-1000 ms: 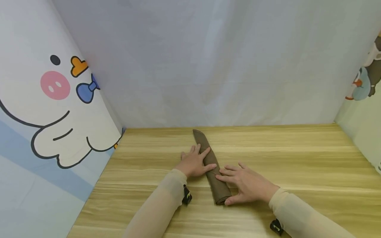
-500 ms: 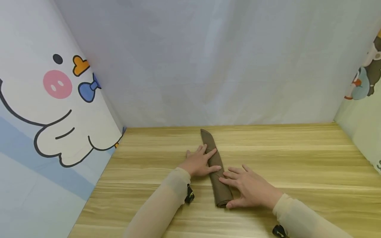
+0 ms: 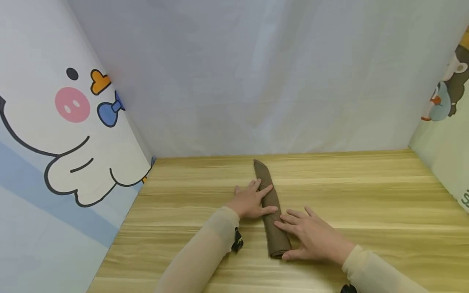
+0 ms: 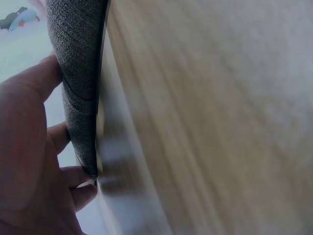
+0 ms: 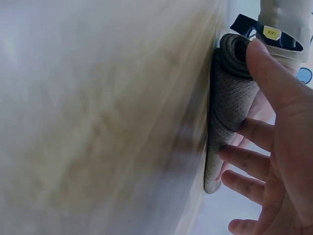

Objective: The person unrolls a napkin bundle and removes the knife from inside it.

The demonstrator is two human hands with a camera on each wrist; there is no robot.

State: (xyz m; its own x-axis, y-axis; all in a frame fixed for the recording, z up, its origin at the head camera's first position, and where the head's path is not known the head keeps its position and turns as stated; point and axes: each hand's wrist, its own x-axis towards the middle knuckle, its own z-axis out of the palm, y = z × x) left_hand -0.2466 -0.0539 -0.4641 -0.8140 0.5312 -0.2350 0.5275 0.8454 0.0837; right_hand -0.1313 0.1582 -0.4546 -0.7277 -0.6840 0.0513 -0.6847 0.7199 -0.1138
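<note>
A rolled-up brown cloth (image 3: 271,199) lies lengthwise on the wood-grain table (image 3: 198,179), its far tip narrow and tapering. In the right wrist view the cloth (image 5: 234,93) shows its coiled near end. My left hand (image 3: 250,203) rests on the middle of the roll from the left, fingers spread and fairly straight. From the other side my right hand (image 3: 315,236) touches the roll, thumb at the near end and fingertips along its right edge. The left wrist view shows thumb and fingers of the left hand (image 4: 29,147) against the cloth's side.
A pale grey curtain (image 3: 249,81) stands along the table's back edge. On the left is a panel (image 3: 33,130) with a cartoon bird; another printed panel (image 3: 443,142) borders the right side. A dark strap (image 3: 237,240) sits at the left wrist.
The rolled cloth has shifted to the right across the table, with both hands moving along with it. Their hold on it looks the same. The head view has turned slightly.
</note>
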